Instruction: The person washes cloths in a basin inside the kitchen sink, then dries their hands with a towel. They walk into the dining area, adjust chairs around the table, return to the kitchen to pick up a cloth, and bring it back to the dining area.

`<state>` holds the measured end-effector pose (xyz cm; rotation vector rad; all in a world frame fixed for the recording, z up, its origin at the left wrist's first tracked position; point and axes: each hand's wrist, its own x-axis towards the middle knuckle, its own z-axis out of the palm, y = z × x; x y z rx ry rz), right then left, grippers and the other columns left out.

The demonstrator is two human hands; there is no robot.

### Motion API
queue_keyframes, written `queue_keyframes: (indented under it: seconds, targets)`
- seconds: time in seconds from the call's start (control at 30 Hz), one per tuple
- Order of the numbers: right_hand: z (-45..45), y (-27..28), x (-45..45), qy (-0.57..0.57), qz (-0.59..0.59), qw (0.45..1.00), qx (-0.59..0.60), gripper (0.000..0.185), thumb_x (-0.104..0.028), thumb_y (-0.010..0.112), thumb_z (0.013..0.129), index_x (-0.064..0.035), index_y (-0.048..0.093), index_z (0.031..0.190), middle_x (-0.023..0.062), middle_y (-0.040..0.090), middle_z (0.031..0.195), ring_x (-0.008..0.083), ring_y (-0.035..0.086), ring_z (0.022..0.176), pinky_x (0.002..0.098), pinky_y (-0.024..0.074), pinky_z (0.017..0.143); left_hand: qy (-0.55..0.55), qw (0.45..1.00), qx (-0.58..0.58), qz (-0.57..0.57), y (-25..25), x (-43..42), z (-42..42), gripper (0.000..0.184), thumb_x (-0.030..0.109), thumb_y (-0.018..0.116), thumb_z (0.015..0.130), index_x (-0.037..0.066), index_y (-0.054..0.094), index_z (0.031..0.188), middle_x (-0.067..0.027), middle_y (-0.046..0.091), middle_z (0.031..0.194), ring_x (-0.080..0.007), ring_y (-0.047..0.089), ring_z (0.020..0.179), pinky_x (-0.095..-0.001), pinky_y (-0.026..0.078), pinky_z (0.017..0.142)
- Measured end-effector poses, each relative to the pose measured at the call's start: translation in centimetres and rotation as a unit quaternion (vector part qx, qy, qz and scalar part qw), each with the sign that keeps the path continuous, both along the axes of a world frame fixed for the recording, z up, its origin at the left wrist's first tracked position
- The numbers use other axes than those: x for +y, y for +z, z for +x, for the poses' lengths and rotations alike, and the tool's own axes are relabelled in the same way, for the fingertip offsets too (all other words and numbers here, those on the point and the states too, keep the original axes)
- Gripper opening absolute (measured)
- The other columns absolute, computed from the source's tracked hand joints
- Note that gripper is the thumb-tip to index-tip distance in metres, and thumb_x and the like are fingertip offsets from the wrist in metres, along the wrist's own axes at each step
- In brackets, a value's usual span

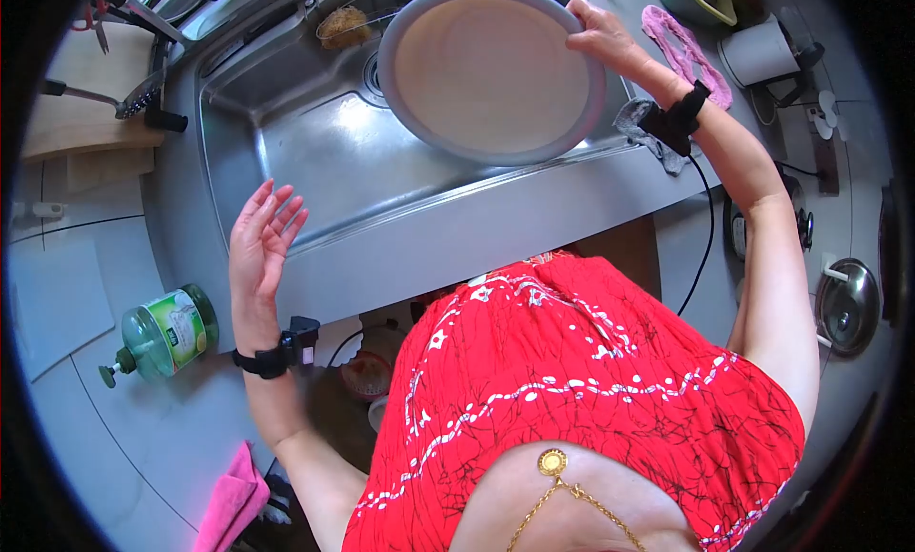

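A large round grey basin (pixel 491 75) with a pale inside stands over the right part of the steel sink (pixel 286 142). My right hand (pixel 602 32) is closed on its upper right rim. Over the sink's front left edge, my left hand (pixel 265 235) is raised with the fingers apart, holding nothing. Left of that hand, a green pump bottle (pixel 170 333) with a label lies at a slant in view. Part of the sink's drain (pixel 374 75) shows beside the basin, while the basin hides the sink's right side.
A brown scrubber (pixel 343 28) rests at the sink's back. A pink cloth (pixel 681 47) and a grey rag (pixel 640 128) lie right of the basin. At the left are a slotted ladle (pixel 138 99) and a wooden board (pixel 91 132); a pot lid (pixel 846 309) is at far right.
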<state>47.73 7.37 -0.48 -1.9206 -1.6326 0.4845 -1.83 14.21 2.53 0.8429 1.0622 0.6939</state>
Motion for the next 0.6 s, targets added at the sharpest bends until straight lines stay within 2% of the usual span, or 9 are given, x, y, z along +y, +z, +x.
queue_keyframes:
  seconds: [0.1,0.2,0.33,0.43,0.47,0.5,0.6]
  targets:
    - [-1.1,1.2,-1.5,0.049,0.029,0.998,-0.040,0.025,-0.014,0.057,0.073,-0.0055,0.049,0.095,0.0143,0.058,0.079,0.0273,0.058,0.074,0.0367,0.0458,0.068,0.018,1.000,-0.016,-0.004,0.0,-0.5,-0.3,0.038,0.010,0.050,0.089,-0.003,0.037,0.122,-0.0177,0.053,0.110,-0.0251,0.057,0.099,-0.0390,0.047,0.091]
    - [-1.1,1.9,-3.2,0.068,0.051,0.996,-0.039,0.027,-0.013,0.058,0.072,-0.0048,0.048,0.096,0.0147,0.057,0.079,0.0263,0.057,0.073,0.0372,0.0452,0.067,0.031,0.999,-0.014,-0.008,0.1,-0.8,-0.1,0.037,0.010,0.050,0.089,-0.003,0.038,0.121,-0.0173,0.054,0.109,-0.0249,0.057,0.099,-0.0390,0.047,0.090]
    - [2.4,2.4,-4.6,0.020,0.022,0.999,-0.015,0.031,-0.011,0.055,0.072,-0.0039,0.046,0.101,0.0158,0.055,0.081,0.0225,0.054,0.075,0.0337,0.0437,0.070,0.047,0.998,-0.037,-0.022,-0.1,-1.3,-0.2,0.036,0.009,0.051,0.088,-0.003,0.040,0.120,-0.0172,0.054,0.108,-0.0247,0.058,0.097,-0.0384,0.048,0.089]
    - [5.6,2.2,-4.3,-0.059,0.024,0.996,-0.063,0.038,-0.017,0.054,0.070,-0.0022,0.047,0.103,0.0133,0.055,0.082,0.0213,0.053,0.080,0.0332,0.0425,0.072,0.059,0.996,-0.062,-0.013,0.3,-1.9,-1.0,0.035,0.009,0.052,0.088,-0.002,0.041,0.119,-0.0173,0.055,0.107,-0.0245,0.058,0.096,-0.0381,0.048,0.088]
    - [6.6,1.8,-4.2,-0.069,0.022,0.997,0.027,0.037,-0.016,0.054,0.069,-0.0015,0.049,0.103,0.0125,0.055,0.085,0.0200,0.053,0.080,0.0317,0.0423,0.073,0.059,0.996,-0.071,-0.009,0.5,-2.3,-1.2,0.035,0.009,0.052,0.088,-0.002,0.041,0.119,-0.0173,0.055,0.107,-0.0244,0.058,0.096,-0.0381,0.049,0.088]
    - [6.2,2.8,-4.6,-0.091,-0.011,0.994,0.055,0.036,-0.015,0.053,0.069,-0.0005,0.051,0.102,0.0101,0.056,0.089,0.0181,0.053,0.082,0.0296,0.0422,0.074,0.065,0.995,-0.071,-0.005,0.6,-2.7,-1.6,0.033,0.009,0.051,0.088,-0.001,0.042,0.118,-0.0168,0.055,0.107,-0.0243,0.058,0.096,-0.0385,0.048,0.089]
    - [7.1,1.7,-5.1,-0.116,-0.007,0.985,0.128,0.036,-0.013,0.052,0.070,0.0011,0.050,0.103,0.0074,0.055,0.094,0.0159,0.051,0.088,0.0268,0.0406,0.076,0.080,0.994,-0.070,0.004,0.8,-3.7,-2.5,0.029,0.010,0.050,0.089,0.002,0.045,0.117,-0.0151,0.055,0.106,-0.0239,0.057,0.097,-0.0400,0.047,0.090]
